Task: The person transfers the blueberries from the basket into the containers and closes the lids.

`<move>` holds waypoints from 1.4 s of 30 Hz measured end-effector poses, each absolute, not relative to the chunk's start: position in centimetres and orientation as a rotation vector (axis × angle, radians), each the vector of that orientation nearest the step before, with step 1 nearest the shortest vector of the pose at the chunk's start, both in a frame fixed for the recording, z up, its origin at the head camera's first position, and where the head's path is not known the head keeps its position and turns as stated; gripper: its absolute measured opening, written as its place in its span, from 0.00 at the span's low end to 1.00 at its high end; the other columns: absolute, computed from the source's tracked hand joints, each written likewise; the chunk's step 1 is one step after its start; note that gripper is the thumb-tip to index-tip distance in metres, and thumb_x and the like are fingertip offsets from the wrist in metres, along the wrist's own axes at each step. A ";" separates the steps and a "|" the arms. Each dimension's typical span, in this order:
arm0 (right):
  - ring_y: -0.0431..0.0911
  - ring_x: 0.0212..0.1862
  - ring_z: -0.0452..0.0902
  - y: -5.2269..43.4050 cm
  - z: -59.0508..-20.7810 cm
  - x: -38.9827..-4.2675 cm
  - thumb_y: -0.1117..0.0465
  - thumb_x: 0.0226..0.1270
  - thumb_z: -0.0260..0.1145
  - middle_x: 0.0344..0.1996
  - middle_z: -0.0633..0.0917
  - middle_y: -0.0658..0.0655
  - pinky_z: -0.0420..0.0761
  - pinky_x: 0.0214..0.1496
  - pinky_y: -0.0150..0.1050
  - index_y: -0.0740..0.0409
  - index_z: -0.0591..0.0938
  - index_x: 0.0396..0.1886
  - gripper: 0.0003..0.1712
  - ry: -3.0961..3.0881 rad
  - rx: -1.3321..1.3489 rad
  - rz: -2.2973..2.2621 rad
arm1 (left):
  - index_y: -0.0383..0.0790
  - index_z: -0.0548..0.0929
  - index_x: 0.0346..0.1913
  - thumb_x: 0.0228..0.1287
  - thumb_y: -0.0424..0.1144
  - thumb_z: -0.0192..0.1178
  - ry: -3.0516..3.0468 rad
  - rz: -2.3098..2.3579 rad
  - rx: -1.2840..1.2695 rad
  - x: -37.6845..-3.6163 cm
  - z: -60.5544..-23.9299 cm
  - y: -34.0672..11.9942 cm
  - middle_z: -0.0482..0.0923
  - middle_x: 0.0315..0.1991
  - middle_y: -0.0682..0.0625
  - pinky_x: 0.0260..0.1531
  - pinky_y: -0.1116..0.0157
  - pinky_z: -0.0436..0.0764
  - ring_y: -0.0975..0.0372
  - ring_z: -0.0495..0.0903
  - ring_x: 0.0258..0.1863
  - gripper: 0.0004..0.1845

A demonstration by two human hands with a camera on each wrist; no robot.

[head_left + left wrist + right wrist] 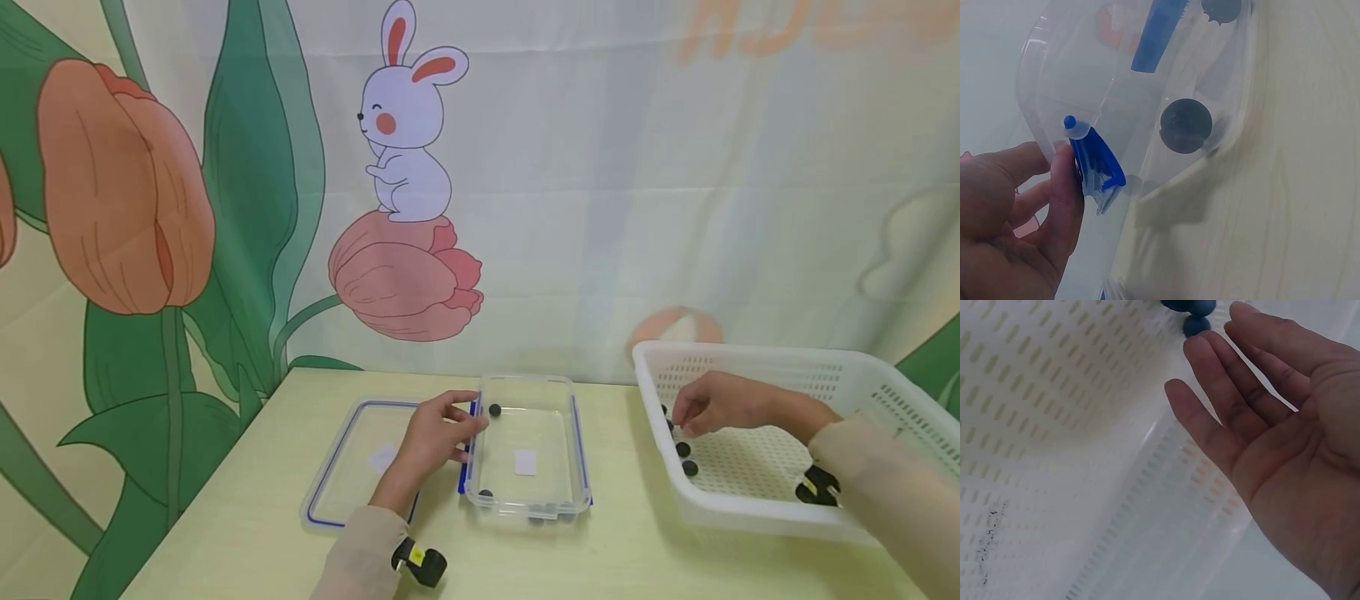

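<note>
My left hand holds the left wall of a clear plastic food container, its fingers beside a blue latch flap. Inside the container are several small dark balls, some near the front wall. Over on the right, my right hand reaches into a white plastic basket. Its fingers are loosely bent, and nothing shows between them in the right wrist view. More dark balls lie along the basket's left wall, with one ball right at the fingertips.
A clear lid with a blue seal lies flat left of the container, partly behind the left hand. Behind the pale table hangs a curtain printed with a rabbit and tulips. The basket's high rim surrounds the right hand.
</note>
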State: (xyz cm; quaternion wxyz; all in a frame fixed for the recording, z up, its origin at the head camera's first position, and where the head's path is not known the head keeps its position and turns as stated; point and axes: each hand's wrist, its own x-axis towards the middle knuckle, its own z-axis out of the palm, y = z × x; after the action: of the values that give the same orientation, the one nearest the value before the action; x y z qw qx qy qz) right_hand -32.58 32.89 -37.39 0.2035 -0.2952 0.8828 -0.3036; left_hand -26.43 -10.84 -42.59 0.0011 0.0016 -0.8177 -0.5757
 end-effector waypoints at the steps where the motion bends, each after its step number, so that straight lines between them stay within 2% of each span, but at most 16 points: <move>1: 0.42 0.38 0.82 32.8 -37.6 -32.6 0.71 0.69 0.71 0.37 0.89 0.55 0.83 0.39 0.35 0.68 0.86 0.43 0.06 2.454 -0.823 -0.844 | 0.44 0.82 0.70 0.69 0.37 0.74 -2.568 -1.807 0.006 -26.4 -42.6 -10.8 0.79 0.45 0.43 0.28 0.64 0.89 0.56 0.83 0.34 0.27; 7: 0.43 0.37 0.81 32.5 -38.1 -32.5 0.71 0.65 0.73 0.36 0.88 0.55 0.82 0.37 0.34 0.66 0.87 0.41 0.05 2.442 -0.814 -0.797 | 0.44 0.81 0.70 0.69 0.37 0.74 -2.566 -1.814 0.002 -26.4 -42.7 -10.9 0.79 0.45 0.43 0.29 0.64 0.89 0.56 0.83 0.34 0.27; 14: 0.42 0.35 0.78 32.3 -38.2 -32.4 0.70 0.62 0.75 0.34 0.87 0.50 0.80 0.36 0.34 0.64 0.86 0.39 0.07 2.450 -0.788 -0.721 | 0.44 0.81 0.70 0.70 0.38 0.73 -2.559 -1.829 -0.016 -26.4 -42.7 -11.0 0.79 0.46 0.43 0.29 0.64 0.89 0.56 0.83 0.35 0.27; 22: 0.44 0.33 0.75 32.7 -38.1 -32.4 0.71 0.64 0.73 0.33 0.86 0.52 0.79 0.34 0.37 0.64 0.87 0.41 0.07 2.439 -0.690 -0.736 | 0.43 0.81 0.70 0.70 0.36 0.73 -2.547 -1.829 -0.023 -26.0 -42.4 -10.9 0.79 0.45 0.43 0.28 0.64 0.89 0.57 0.84 0.34 0.27; 31: 0.49 0.41 0.83 33.7 -36.0 -32.2 0.67 0.68 0.73 0.39 0.89 0.55 0.85 0.42 0.40 0.66 0.86 0.43 0.08 2.533 -0.690 -0.857 | 0.42 0.81 0.70 0.70 0.36 0.73 -2.548 -1.833 -0.025 -25.9 -42.3 -11.0 0.79 0.45 0.43 0.28 0.64 0.89 0.57 0.83 0.33 0.27; 36: 0.48 0.46 0.85 33.8 -34.2 -31.7 0.64 0.70 0.75 0.42 0.90 0.55 0.87 0.46 0.38 0.65 0.85 0.46 0.11 2.629 -0.629 -0.888 | 0.43 0.81 0.70 0.70 0.36 0.72 -2.555 -1.827 -0.011 -26.0 -42.4 -11.0 0.78 0.45 0.43 0.28 0.64 0.89 0.57 0.83 0.33 0.27; 42: 0.45 0.47 0.86 33.5 -31.7 -30.7 0.58 0.71 0.76 0.47 0.90 0.53 0.86 0.46 0.37 0.60 0.86 0.49 0.14 2.805 -0.612 -0.867 | 0.43 0.81 0.70 0.71 0.36 0.72 -2.557 -1.826 -0.027 -26.2 -42.4 -11.0 0.79 0.45 0.43 0.28 0.64 0.89 0.57 0.84 0.33 0.27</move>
State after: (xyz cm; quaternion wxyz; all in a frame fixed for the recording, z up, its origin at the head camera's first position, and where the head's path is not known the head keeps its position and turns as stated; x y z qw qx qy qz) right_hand -30.65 33.54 -31.74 0.0711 -0.2036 0.9329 -0.2885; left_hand -26.23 -10.99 -42.45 -0.0001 -0.0086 -0.8138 -0.5811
